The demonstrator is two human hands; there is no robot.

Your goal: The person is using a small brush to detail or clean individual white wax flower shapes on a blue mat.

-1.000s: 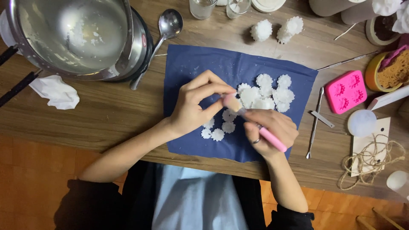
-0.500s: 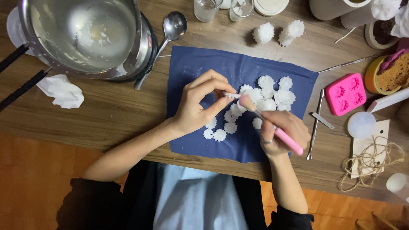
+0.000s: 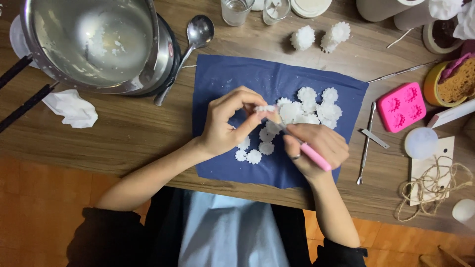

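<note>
Over the blue cloth (image 3: pixel 222 79), the left hand (image 3: pixel 225 123) pinches a white wax flower (image 3: pixel 265 108); the right hand (image 3: pixel 316 148) grips a pink tool (image 3: pixel 311 154).

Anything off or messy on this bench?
Minor only. White flecks dust the blue mat near its top edge, and a crumpled tissue lies loose beside the pot, which has white residue inside. The twine is a tangle. Nothing looks broken or tipped.

- Steel pot (image 3: pixel 94 44), far left
- Spoon (image 3: pixel 190 47) beside it
- Crumpled tissue (image 3: pixel 71 109), left
- Pink mould (image 3: pixel 402 107), right
- Twine (image 3: pixel 435 190), near right
</note>
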